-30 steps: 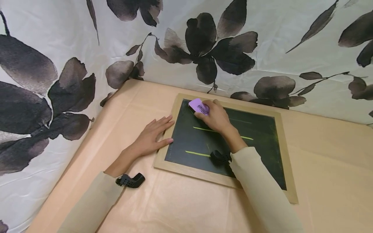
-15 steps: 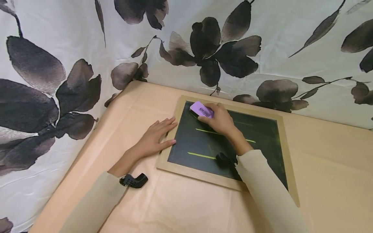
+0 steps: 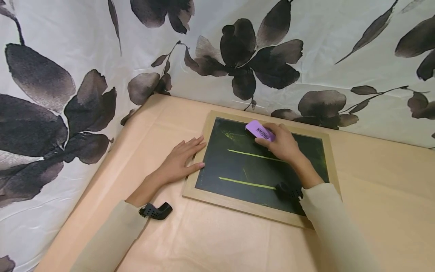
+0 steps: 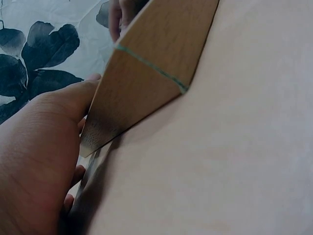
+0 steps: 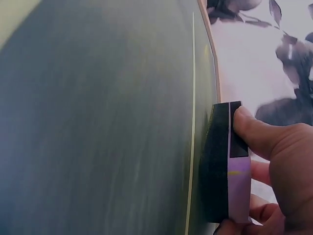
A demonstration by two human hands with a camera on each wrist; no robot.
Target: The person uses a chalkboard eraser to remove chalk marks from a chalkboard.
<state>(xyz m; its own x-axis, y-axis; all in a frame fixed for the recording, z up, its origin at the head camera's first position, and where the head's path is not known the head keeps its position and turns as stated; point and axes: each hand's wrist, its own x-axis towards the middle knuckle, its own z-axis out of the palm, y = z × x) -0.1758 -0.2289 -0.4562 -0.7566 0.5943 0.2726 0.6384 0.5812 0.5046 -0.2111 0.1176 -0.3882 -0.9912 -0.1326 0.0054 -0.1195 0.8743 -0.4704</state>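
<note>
Purple eraser (image 3: 256,129), yellow-smeared in right wrist view only, right fingers (image 5: 257,131) gripping it, left fingers (image 3: 194,150) spread

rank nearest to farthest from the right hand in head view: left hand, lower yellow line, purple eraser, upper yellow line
1. Purple eraser, held in the right hand
2. Upper yellow line, just below
3. Lower yellow line, farther down the board
4. Left hand, at the board's left edge

Purple eraser (image 3: 259,130) gripped by right hand (image 3: 284,144) near far edge of chalkboard (image 3: 221,166), left edge touched by left hand (image 3: 178,160), yellow specks (image 3: 229,135) noted near far left corner.
</note>
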